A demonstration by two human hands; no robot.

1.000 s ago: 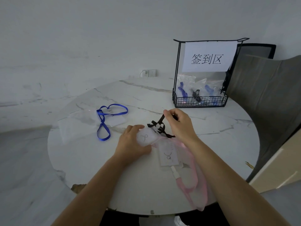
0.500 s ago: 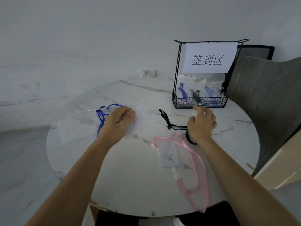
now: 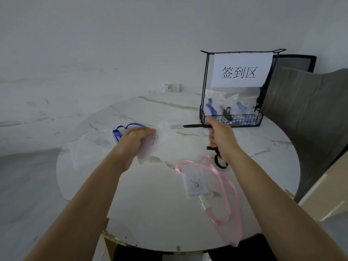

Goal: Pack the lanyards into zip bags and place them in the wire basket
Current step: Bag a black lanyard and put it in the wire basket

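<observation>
While the left hand (image 3: 134, 143) sits over the left part of the round marble table (image 3: 150, 208), its fingers are curled round a clear zip bag (image 3: 156, 143), which overlaps the blue lanyard (image 3: 125, 127) lying just beyond it

Right hand (image 3: 221, 140): closed in a fist on the black lanyard (image 3: 194, 126). One strap end sticks out to the left past the thumb, straight and level. The other end loops out below the wrist, close to the table top

Pink lanyard (image 3: 227, 193): loose on the near right of the table, a second zip bag (image 3: 195, 182) with a small printed symbol lying within its loop. Its near end hangs over the table edge

Wire basket (image 3: 232, 121): far right of the table, just beyond the right hand, several filled bags inside with blue and black straps showing. White paper sign (image 3: 241, 70) hangs on its frame

Far left of the table: possibly more clear bags (image 3: 88, 146) lying flat, hard to separate from the marble

Grey chair (image 3: 310, 113) stands to the right of the table
</observation>
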